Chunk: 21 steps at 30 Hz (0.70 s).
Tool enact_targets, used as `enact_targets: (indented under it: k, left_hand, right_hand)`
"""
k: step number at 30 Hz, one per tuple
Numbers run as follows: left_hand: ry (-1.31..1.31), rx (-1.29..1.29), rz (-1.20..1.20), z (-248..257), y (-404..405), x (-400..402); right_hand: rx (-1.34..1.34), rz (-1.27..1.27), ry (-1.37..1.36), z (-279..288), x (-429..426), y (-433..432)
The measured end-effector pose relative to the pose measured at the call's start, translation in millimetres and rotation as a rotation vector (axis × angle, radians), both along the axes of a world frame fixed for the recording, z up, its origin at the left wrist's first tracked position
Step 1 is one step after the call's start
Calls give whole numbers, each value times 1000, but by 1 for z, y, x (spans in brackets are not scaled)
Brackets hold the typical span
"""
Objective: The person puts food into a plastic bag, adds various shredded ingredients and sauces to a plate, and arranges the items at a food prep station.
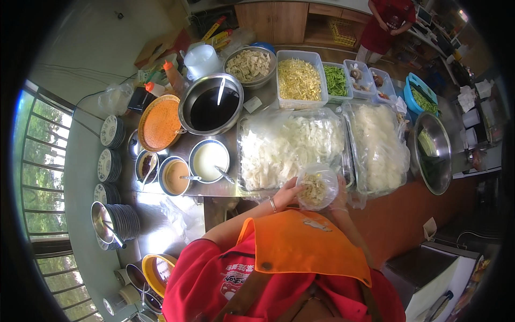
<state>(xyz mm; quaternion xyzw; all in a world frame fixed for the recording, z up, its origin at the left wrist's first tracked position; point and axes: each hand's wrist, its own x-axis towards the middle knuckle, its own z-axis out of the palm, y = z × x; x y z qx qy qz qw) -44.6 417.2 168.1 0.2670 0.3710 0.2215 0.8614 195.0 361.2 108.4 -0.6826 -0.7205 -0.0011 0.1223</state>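
Observation:
A clear plastic bowl with pale shredded food in it is held close in front of my orange apron. My left hand grips its left side, with fingertips over the rim near the food. On the right side, my right hand supports the bowl, its fingers partly hidden. Just beyond the bowl lies a tray of wide white noodles, partly covered by clear plastic film. To its right is a second film-wrapped tray of thin whitish noodles.
Sauces stand left: a dark liquid basin, an orange sauce basin and a white sauce bowl. Behind are bean sprouts and chopped greens. A steel bowl sits right. Plates are stacked left. Another person stands far back.

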Motion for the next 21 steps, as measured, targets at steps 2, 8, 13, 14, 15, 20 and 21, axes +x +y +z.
enact_targets:
  k: [2, 8, 13, 14, 15, 20, 21]
  left_hand:
    - [10, -21, -23, 5, 1, 3]
    - [-82, -48, 112, -4, -5, -10]
    - [-63, -89, 120, 28, 2, -15]
    - [-45, -86, 118, 28, 3, -15]
    - [-43, -84, 120, 27, 5, -16]
    - [-13, -119, 91, 12, 17, -28]
    - [17, -132, 67, 13, 20, -31]
  right_hand:
    - [-2, 24, -74, -8, 6, -2]
    - [-138, -176, -8, -28, 8, -4]
    - [-164, -230, -9, -28, 7, -2]
    - [-169, -241, -5, -27, 8, -3]
    - [-195, -245, 1, -26, 6, -3]
    - [-234, -274, 22, -18, 1, -4]
    - [-246, -290, 31, -16, -2, -5]
